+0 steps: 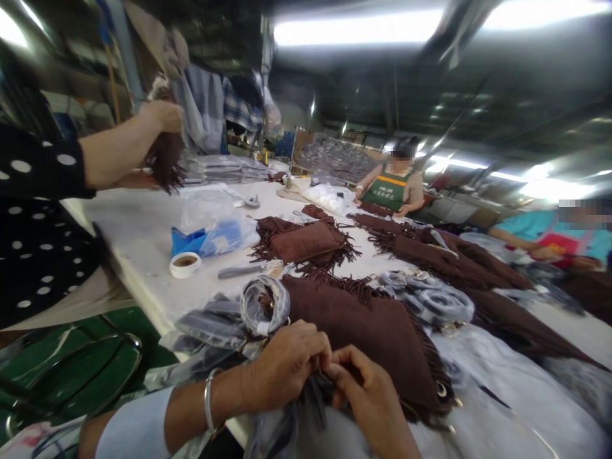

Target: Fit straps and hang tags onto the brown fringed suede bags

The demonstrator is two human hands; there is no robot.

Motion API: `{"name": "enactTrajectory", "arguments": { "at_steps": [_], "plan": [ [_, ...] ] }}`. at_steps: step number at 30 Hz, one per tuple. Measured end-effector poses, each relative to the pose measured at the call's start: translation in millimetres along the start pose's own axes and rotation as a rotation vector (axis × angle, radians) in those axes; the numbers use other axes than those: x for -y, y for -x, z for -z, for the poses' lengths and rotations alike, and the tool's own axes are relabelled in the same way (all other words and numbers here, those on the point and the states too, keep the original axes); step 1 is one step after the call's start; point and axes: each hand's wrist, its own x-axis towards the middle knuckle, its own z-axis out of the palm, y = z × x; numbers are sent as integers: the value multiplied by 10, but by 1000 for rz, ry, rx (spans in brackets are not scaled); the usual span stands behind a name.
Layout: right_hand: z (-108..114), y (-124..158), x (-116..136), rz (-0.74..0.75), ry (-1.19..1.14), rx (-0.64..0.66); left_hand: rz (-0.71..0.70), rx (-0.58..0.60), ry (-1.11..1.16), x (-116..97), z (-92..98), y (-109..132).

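My left hand [282, 363], with a silver bangle at the wrist, is closed in a pinch at the near edge of a brown fringed bag [354, 325]. Its fingertips meet those of my right hand [370, 392], also pinched. Whatever small thing lies between them is mostly covered by the fingers; a thin glint shows. Dark grey strips [313, 405] hang just below the hands. Beyond my left hand stands a coiled strap wrapped in clear plastic [264, 306]. Plastic-wrapped grey straps [210, 325] lie to its left.
A second fringed bag [308, 241], a tape roll [185, 264] and a blue packet [189, 241] lie on the white table [138, 252]. Wrapped coils [430, 299] sit right. At left, a co-worker's hand [162, 118] holds brown fringe. A person in a green apron [385, 191] works opposite.
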Motion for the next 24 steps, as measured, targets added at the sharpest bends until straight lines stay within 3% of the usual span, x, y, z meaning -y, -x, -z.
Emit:
{"name": "enactTrajectory", "arguments": {
  "at_steps": [13,24],
  "plan": [
    [94,-128,-59,-75,-266,141,-26,20,37,-2,-7,-40],
    [86,-159,-66,-94,-319,141,-27,36,96,4,4,-66]
  ]
}}
